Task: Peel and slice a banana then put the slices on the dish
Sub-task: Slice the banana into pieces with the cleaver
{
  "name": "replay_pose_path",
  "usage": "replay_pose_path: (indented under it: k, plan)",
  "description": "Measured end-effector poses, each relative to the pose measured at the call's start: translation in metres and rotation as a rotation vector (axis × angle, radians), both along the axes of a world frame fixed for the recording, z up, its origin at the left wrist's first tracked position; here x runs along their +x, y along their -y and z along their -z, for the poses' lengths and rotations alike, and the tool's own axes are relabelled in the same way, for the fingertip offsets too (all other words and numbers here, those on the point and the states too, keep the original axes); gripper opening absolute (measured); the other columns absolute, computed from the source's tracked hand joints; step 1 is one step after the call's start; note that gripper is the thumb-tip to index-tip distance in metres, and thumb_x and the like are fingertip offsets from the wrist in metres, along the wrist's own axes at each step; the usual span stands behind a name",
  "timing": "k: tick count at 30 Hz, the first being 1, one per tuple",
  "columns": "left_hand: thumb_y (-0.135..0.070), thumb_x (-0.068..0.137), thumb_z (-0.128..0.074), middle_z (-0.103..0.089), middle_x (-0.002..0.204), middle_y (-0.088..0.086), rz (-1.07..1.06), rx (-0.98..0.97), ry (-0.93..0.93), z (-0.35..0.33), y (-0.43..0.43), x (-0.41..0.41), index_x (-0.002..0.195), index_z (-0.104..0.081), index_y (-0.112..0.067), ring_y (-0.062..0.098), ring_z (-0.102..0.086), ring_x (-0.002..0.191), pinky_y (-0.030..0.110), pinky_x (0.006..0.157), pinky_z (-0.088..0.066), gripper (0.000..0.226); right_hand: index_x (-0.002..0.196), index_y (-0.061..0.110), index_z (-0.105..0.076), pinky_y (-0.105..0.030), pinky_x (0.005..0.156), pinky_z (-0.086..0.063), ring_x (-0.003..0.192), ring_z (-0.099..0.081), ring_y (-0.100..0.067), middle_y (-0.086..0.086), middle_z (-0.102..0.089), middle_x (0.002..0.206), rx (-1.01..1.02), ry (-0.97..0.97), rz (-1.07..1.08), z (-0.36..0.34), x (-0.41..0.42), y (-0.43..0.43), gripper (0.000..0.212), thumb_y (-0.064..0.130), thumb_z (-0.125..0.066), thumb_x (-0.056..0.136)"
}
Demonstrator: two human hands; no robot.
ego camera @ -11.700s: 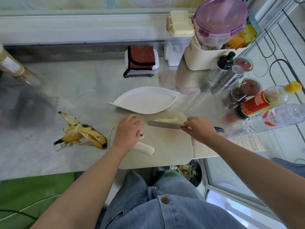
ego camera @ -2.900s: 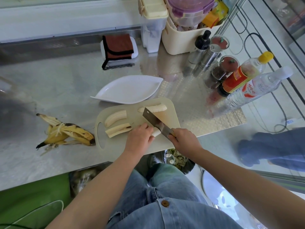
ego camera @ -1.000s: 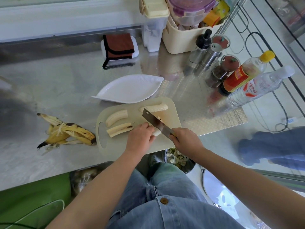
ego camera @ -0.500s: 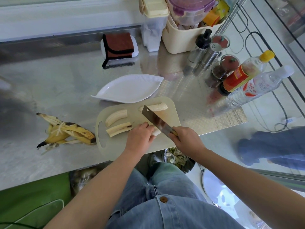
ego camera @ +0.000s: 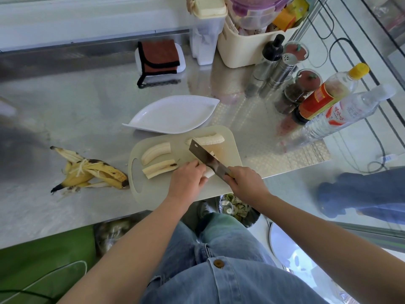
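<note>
**Banana under the knife on a crowded counter**

On the steel counter (ego camera: 65,106) lies a pale cutting board (ego camera: 157,191). The left hand (ego camera: 186,181) has its fingers curled down over the near banana piece (ego camera: 209,173), pinning it to the board; only the cut end shows past the fingertips. The right hand (ego camera: 245,183) is wrapped tight round the handle of the knife (ego camera: 206,159), whose blade slants across the board just beside the left fingers and hides most of that piece.

Three other peeled lengths lie on the board: two side by side at the left (ego camera: 156,150) (ego camera: 160,168) and one at the far edge (ego camera: 208,140).

The white leaf-shaped dish (ego camera: 173,115) sits just behind the board, its near rim touching or slightly overlapped by the board's far edge. The banana peel (ego camera: 92,172) sprawls just left of the board.

Farther back are a folded brown cloth (ego camera: 158,55), a clear container with a cream lid (ego camera: 206,29) and a cream tub (ego camera: 241,49). To the right crowd steel shakers (ego camera: 282,69), spice jars (ego camera: 304,84), a yellow-capped sauce bottle (ego camera: 328,93) and a clear bottle (ego camera: 346,115). A scrap bin (ego camera: 236,209) shows below the counter edge.
</note>
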State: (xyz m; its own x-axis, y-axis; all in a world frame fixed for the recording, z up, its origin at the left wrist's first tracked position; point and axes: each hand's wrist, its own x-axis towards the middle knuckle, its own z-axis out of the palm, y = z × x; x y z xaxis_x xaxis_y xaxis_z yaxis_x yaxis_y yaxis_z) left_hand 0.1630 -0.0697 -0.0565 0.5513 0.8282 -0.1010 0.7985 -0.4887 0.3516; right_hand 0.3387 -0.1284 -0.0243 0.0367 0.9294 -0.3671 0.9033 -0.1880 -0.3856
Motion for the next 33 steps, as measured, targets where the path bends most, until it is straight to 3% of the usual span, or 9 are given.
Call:
replay_pose_path:
  k: [4, 11, 16, 27, 33]
  plan:
    - [-0.031, 0.084, -0.069, -0.063, 0.095, 0.000, -0.003, 0.005, 0.004, -0.0001, 0.0007, 0.0000, 0.103, -0.067, -0.017, 0.021, -0.059, 0.084, 0.030, 0.065, -0.046, 0.023, 0.069, 0.014, -0.037, -0.031, 0.048, -0.024, 0.056, -0.038, -0.021, 0.005, -0.036, 0.059, 0.080, -0.038, 0.019, -0.0073, 0.0033, 0.0022, 0.031, 0.023, -0.050, 0.096]
    - [-0.035, 0.088, -0.063, -0.061, 0.099, -0.001, 0.006, 0.009, -0.012, -0.0005, -0.0001, -0.0002, 0.105, -0.065, -0.017, 0.017, -0.056, 0.089, 0.024, 0.067, -0.039, 0.024, 0.072, 0.014, -0.041, -0.030, 0.052, -0.029, 0.058, -0.044, -0.021, 0.000, -0.046, 0.065, 0.041, 0.004, -0.016, -0.0070, 0.0054, 0.0060, 0.028, 0.026, -0.048, 0.097]
    - [-0.035, 0.088, -0.064, -0.061, 0.098, 0.000, 0.008, 0.010, -0.016, -0.0001, -0.0001, -0.0002, 0.104, -0.065, -0.016, 0.018, -0.057, 0.087, 0.026, 0.066, -0.041, 0.025, 0.070, 0.016, -0.040, -0.022, 0.046, -0.022, 0.053, -0.039, -0.016, 0.006, -0.039, 0.060, 0.071, -0.013, -0.002, -0.0089, 0.0059, 0.0058, 0.029, 0.024, -0.049, 0.097]
    - [-0.033, 0.084, -0.069, -0.062, 0.093, 0.000, -0.009, -0.001, -0.010, 0.0015, -0.0002, 0.0002, 0.099, -0.067, -0.015, 0.020, -0.057, 0.084, 0.030, 0.065, -0.047, 0.023, 0.078, 0.016, -0.040, -0.030, 0.057, -0.032, 0.065, -0.046, -0.022, -0.001, -0.048, 0.072, -0.022, 0.030, -0.017, -0.0014, -0.0009, 0.0058, 0.024, 0.028, -0.044, 0.099]
    - [-0.037, 0.085, -0.067, -0.061, 0.096, -0.001, -0.003, 0.009, -0.002, 0.0024, 0.0000, -0.0022, 0.101, -0.065, -0.017, 0.020, -0.056, 0.087, 0.028, 0.066, -0.045, 0.026, 0.071, 0.015, -0.039, -0.031, 0.053, -0.028, 0.058, -0.042, -0.021, 0.002, -0.042, 0.063, 0.041, -0.034, 0.039, -0.0026, 0.0009, 0.0035, 0.030, 0.025, -0.048, 0.097]
